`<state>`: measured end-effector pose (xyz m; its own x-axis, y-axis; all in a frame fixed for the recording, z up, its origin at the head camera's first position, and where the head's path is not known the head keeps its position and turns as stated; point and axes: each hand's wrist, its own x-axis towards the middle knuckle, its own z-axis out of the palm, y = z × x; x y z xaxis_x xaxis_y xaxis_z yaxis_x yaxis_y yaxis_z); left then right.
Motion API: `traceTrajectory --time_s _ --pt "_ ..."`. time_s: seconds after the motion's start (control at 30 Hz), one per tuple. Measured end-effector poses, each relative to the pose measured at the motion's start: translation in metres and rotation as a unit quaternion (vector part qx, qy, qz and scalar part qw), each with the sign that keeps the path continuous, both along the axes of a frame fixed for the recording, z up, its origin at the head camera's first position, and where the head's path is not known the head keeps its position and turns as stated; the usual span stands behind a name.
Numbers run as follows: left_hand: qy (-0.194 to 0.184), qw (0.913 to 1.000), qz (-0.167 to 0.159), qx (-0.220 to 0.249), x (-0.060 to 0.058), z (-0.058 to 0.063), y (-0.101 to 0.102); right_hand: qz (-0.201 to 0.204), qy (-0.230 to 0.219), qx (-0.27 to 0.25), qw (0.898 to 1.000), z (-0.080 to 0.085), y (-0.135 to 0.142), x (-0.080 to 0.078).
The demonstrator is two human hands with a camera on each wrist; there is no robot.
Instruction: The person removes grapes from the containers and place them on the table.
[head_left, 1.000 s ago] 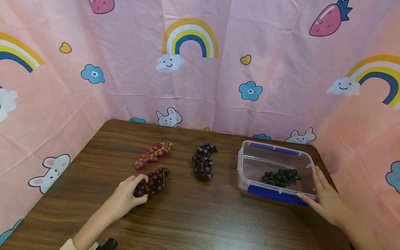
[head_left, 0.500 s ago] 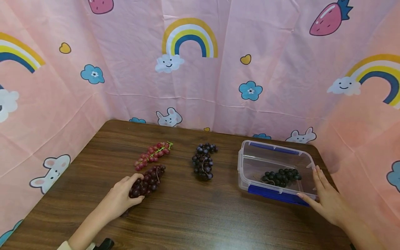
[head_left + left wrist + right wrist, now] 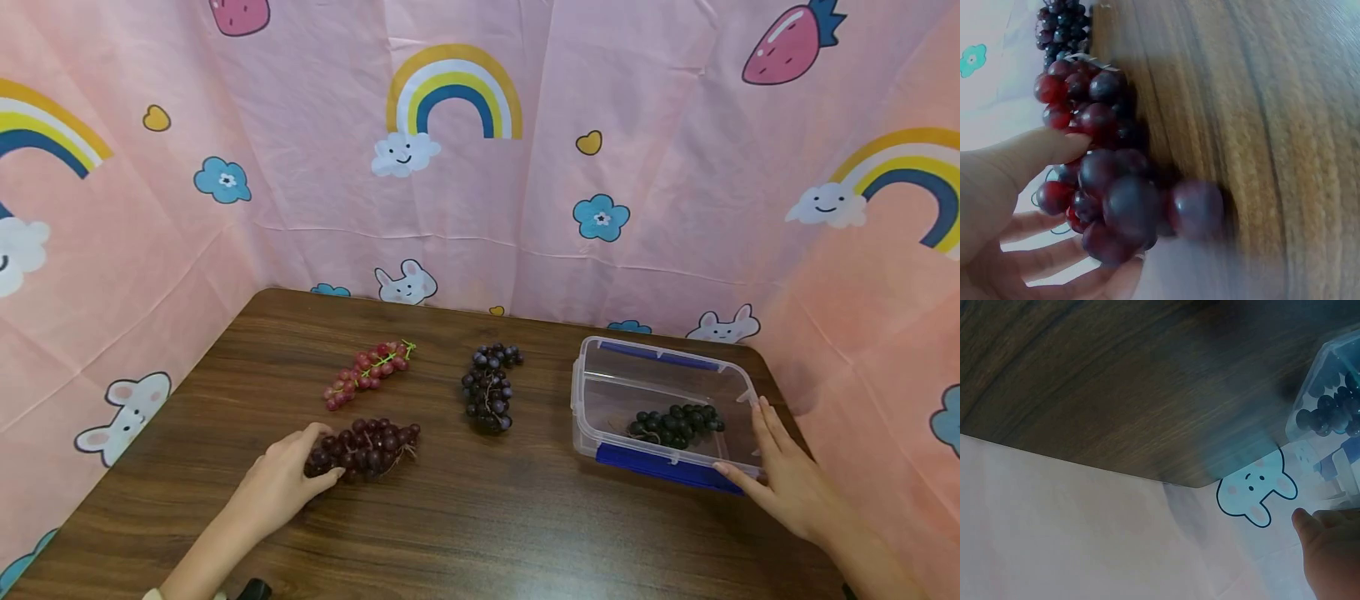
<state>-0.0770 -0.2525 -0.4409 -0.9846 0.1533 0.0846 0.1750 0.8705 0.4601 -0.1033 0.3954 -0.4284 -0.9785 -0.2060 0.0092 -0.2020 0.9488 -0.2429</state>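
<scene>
My left hand (image 3: 281, 475) holds the left end of a bunch of dark red grapes (image 3: 367, 448), its thumb and fingers curled round it. In the left wrist view the thumb presses into the grapes (image 3: 1100, 169), close over the wood. At the right, my right hand (image 3: 791, 479) rests on the corner of a clear plastic container (image 3: 577, 408) with blue clips, its fingers straight along the rim. A bunch of blackish-green grapes (image 3: 675, 427) lies inside that container. The right wrist view catches only part of the right hand (image 3: 1335, 550) beside it.
Behind the held bunch lies a light red bunch of grapes (image 3: 367, 373) with a green stem. A blue-black bunch (image 3: 489, 392) sits mid-table, left of the container. The brown wooden table (image 3: 480, 533) ends at a pink printed cloth (image 3: 480, 208) at the back and sides.
My left hand has shifted slightly left with the dark red grapes. The bunch's free end has swung from pointing up and right to pointing right. The right hand stays on the container.
</scene>
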Motion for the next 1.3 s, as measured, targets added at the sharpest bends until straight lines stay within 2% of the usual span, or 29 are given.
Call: traceTrajectory --time_s 0.2,0.4,0.6,0.8,0.93,1.07,1.17,1.3 --pt "0.030 0.9990 0.030 -0.016 0.003 -0.003 -0.003 -0.004 -0.012 0.007 1.000 0.001 0.000 0.000" --pt "0.010 0.9992 0.038 -0.012 0.005 -0.001 -0.005 0.002 -0.003 0.004 1.000 0.001 0.001 0.000" --pt "0.005 0.9993 0.028 -0.024 0.009 0.002 -0.006 0.001 -0.001 0.009 1.000 0.001 0.001 0.001" --pt "0.000 0.9983 0.039 -0.044 0.015 0.014 -0.004 -0.002 -0.003 0.009 1.000 0.002 0.000 0.000" --pt "-0.003 0.9971 0.046 -0.060 0.025 0.024 0.001 0.004 0.002 0.007 1.000 0.002 -0.001 0.000" --pt "-0.003 0.9978 0.030 -0.059 0.036 0.031 0.015 0.007 -0.001 0.004 1.000 0.002 -0.001 -0.001" --pt "-0.009 0.9983 0.000 -0.057 0.042 0.034 0.030 0.007 -0.001 0.004 1.000 0.002 -0.001 0.000" --pt "-0.033 0.9973 -0.044 -0.049 0.045 0.036 0.050 0.007 0.003 0.005 1.000 0.003 -0.001 0.000"
